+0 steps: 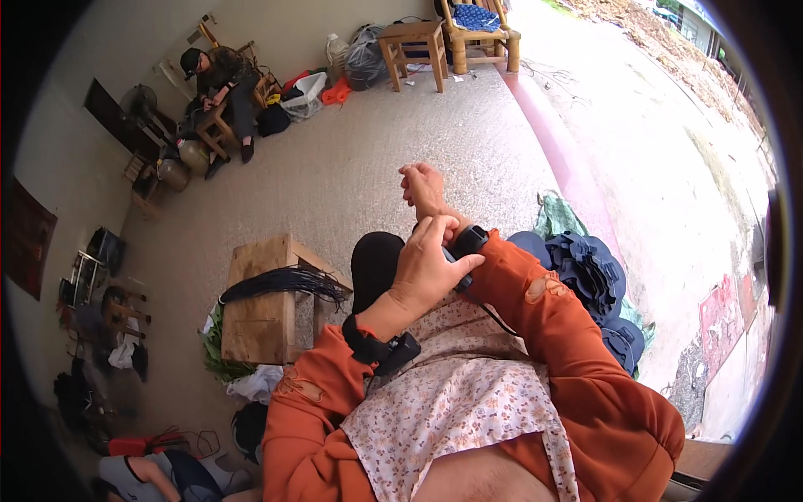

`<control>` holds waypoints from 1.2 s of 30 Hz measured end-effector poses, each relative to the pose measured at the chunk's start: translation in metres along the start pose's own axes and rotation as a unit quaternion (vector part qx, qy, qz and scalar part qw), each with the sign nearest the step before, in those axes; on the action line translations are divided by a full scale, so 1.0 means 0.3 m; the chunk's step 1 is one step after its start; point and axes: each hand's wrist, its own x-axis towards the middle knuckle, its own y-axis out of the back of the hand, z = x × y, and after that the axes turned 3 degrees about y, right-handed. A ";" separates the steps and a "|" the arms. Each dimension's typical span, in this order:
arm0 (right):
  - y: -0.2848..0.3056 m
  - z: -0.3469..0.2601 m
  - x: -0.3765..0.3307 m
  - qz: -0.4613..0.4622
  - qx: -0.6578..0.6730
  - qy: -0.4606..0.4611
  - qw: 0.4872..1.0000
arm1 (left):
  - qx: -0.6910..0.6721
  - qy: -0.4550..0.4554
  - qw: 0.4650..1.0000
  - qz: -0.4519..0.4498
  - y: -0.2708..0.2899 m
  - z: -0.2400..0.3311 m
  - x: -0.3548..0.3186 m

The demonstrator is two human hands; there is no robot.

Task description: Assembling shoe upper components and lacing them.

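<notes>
My left hand [427,263] is closed round the black wrist-strap device [462,279] on my right wrist, its thumb lying across the device. A black strap with a small box [400,353] circles my left wrist too. Beyond it my right hand [423,187] reaches forward, fingers loosely bent and somewhat apart, with nothing visible in them. A floral apron [460,376] covers my lap. To the left, a bundle of black cords [280,284] lies across a wooden stool [255,326]. Stacked navy caps [590,272] sit beside my right forearm.
Green sacking [559,216] shows under the caps. A person [222,92] sits at the far left near a fan [142,105]; another person [167,477] is at the lower left. A small wooden table [411,35] and bags [365,58] stand along the back wall.
</notes>
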 end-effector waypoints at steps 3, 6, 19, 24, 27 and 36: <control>0.044 0.072 0.037 -0.039 -0.091 0.003 0.995 | -0.077 0.027 0.997 -0.016 -0.062 -0.019 -0.006; 0.028 0.129 0.010 -0.056 -0.139 -0.003 0.989 | -0.151 0.103 0.979 -0.095 -0.063 -0.074 -0.015; 0.010 0.188 0.026 -0.130 -0.203 -0.036 0.970 | -0.383 0.250 0.864 -0.209 0.037 -0.110 0.011; 0.001 0.301 0.062 -0.072 -0.097 -0.140 0.983 | -0.345 0.226 0.901 -0.135 0.034 -0.280 0.042; 0.075 0.280 -0.022 -0.244 -0.340 0.036 0.907 | -0.375 0.254 0.881 -0.135 0.052 -0.301 0.050; 0.207 0.092 -0.342 -0.227 -0.121 -0.061 0.964 | -0.395 0.207 0.859 -0.249 0.083 -0.298 -0.008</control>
